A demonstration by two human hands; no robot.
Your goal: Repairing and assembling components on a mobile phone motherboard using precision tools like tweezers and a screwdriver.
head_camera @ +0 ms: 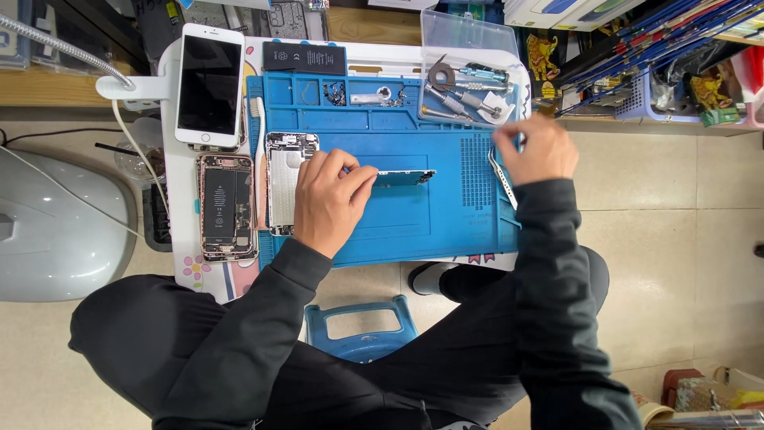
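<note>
Pinching a small dark circuit board (pixel 404 177) at its end, the left hand (pixel 330 199) is resting on the blue mat (pixel 398 223) covering the worktop, while the blurred right hand (pixel 537 147) is hovering beside the clear tool box (pixel 469 76), its grip unreadable.

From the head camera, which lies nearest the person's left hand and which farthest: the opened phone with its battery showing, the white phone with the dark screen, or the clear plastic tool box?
From the left hand:
1. Opened phone, just to its left.
2. White phone, up and left.
3. Clear tool box, up and right, clearly farthest.
</note>
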